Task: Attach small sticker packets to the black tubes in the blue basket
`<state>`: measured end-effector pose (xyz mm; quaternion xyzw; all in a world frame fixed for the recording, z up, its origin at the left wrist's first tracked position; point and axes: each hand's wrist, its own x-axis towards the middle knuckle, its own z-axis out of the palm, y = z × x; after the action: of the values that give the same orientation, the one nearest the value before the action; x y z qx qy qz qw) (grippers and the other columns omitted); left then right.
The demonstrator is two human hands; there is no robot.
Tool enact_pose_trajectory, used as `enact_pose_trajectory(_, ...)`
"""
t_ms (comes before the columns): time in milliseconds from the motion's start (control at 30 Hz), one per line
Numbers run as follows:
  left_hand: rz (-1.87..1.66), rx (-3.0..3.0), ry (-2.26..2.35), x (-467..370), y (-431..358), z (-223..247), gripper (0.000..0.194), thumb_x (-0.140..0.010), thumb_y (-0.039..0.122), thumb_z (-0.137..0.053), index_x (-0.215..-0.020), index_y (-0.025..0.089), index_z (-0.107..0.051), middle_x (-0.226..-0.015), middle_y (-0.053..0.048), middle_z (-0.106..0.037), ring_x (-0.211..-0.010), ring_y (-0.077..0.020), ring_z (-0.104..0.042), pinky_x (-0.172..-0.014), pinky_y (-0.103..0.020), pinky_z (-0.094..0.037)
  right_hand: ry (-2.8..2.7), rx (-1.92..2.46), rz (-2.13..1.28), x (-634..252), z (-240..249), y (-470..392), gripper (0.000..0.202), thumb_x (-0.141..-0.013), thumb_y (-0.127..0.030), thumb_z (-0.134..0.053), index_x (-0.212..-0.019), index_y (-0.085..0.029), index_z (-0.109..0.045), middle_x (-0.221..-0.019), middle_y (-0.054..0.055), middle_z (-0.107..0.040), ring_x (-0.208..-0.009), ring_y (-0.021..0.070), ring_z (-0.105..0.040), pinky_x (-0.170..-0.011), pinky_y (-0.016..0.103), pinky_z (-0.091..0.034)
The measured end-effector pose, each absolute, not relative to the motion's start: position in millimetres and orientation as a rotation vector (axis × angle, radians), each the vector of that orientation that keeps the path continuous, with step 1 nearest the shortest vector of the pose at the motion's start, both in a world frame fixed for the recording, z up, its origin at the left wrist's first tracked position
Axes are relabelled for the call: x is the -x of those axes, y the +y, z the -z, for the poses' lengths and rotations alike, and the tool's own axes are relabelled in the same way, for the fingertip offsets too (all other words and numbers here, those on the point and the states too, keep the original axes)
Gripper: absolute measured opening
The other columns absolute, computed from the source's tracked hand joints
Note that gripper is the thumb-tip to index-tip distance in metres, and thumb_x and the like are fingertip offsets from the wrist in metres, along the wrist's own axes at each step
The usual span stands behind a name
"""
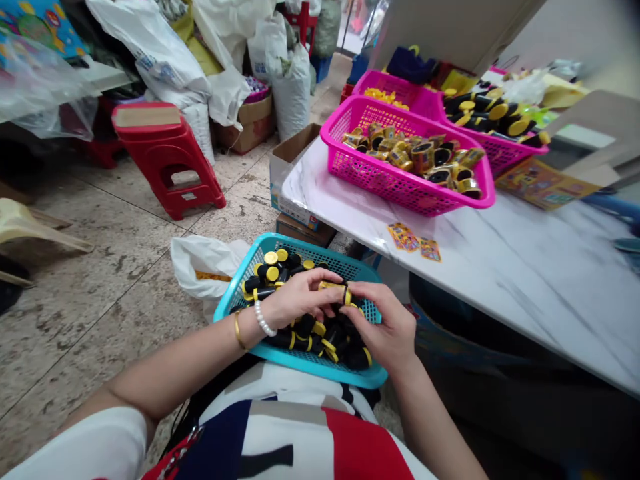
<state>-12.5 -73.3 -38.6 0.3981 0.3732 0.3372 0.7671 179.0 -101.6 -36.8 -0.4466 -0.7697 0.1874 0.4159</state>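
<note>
Over a turquoise plastic basket (295,365) on my lap, both hands meet at one small cylinder (332,287) with a gold printed wrap and a yellow end. My left hand (305,293), with a pearl bracelet at the wrist, is closed around its wrapped body. The thumb and fingers of my right hand (383,320) pinch its yellow end. Beneath them the basket holds many black cylinders (300,341) with yellow caps. My fingers hide part of the held piece, so its exact kind is unclear.
A marble-patterned table (500,267) at right bears a pink basket (400,183) of gold-wrapped pieces, another pink basket (505,157) of black-and-yellow cylinders and small printed cards (404,237). A red stool (167,153), a white bag (200,257) and an open carton (293,157) stand on the floor.
</note>
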Motion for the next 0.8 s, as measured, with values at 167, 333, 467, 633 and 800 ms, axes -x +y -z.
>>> enact_pose_trajectory(167,-0.830,-1.037,0.856,13,-76,49,0.030,-0.075,0.035,-0.071,-0.096,0.014,-0.067,-0.077,-0.005,-0.067,-0.058,-0.0112,-0.059,-0.054,-0.022,-0.048,-1.846,1.138,-0.578,-175,52,-100,0.024,-0.077,-0.021,-0.072,-0.100,-0.025,-0.067,-0.098,0.006,-0.071,-0.092,0.0227,-0.066,-0.084,0.041,-0.055)
enact_pose_trajectory(333,-0.881,-1.219,0.925,14,-77,52,0.031,-0.079,0.038,-0.065,-0.101,0.016,-0.065,-0.078,-0.005,-0.066,-0.060,-0.0126,-0.060,-0.056,-0.023,-0.048,-1.555,1.203,-0.901,-158,66,-96,0.022,-0.077,-0.026,-0.073,-0.098,-0.022,-0.067,-0.093,0.004,-0.069,-0.080,0.0178,-0.068,-0.072,0.032,-0.059)
enact_pose_trajectory(467,-0.796,-1.133,0.934,23,-69,61,0.038,-0.081,0.046,-0.061,-0.105,0.016,-0.057,-0.068,-0.002,-0.064,-0.053,-0.0127,-0.059,-0.048,-0.022,-0.045,-1.719,1.136,-0.660,-161,65,-95,0.023,-0.077,-0.019,-0.072,-0.099,-0.022,-0.068,-0.099,0.006,-0.069,-0.090,0.0194,-0.067,-0.082,0.035,-0.056)
enact_pose_trajectory(633,-0.841,-1.159,0.927,25,-75,71,0.031,-0.079,0.042,-0.065,-0.093,0.016,-0.056,-0.070,0.000,-0.060,-0.052,-0.0090,-0.054,-0.048,-0.020,-0.042,-1.815,1.127,-0.546,-164,80,-95,0.022,-0.077,-0.017,-0.071,-0.099,-0.022,-0.067,-0.096,0.006,-0.070,-0.088,0.0203,-0.067,-0.079,0.035,-0.056)
enact_pose_trajectory(800,-0.866,-1.159,0.940,23,-75,78,0.031,-0.081,0.045,-0.061,-0.095,0.019,-0.051,-0.068,0.004,-0.053,-0.048,-0.0075,-0.050,-0.044,-0.019,-0.038,-1.803,1.077,-0.456,-154,91,-91,0.024,-0.079,-0.014,-0.068,-0.101,-0.022,-0.065,-0.097,0.007,-0.068,-0.091,0.0207,-0.066,-0.079,0.036,-0.056)
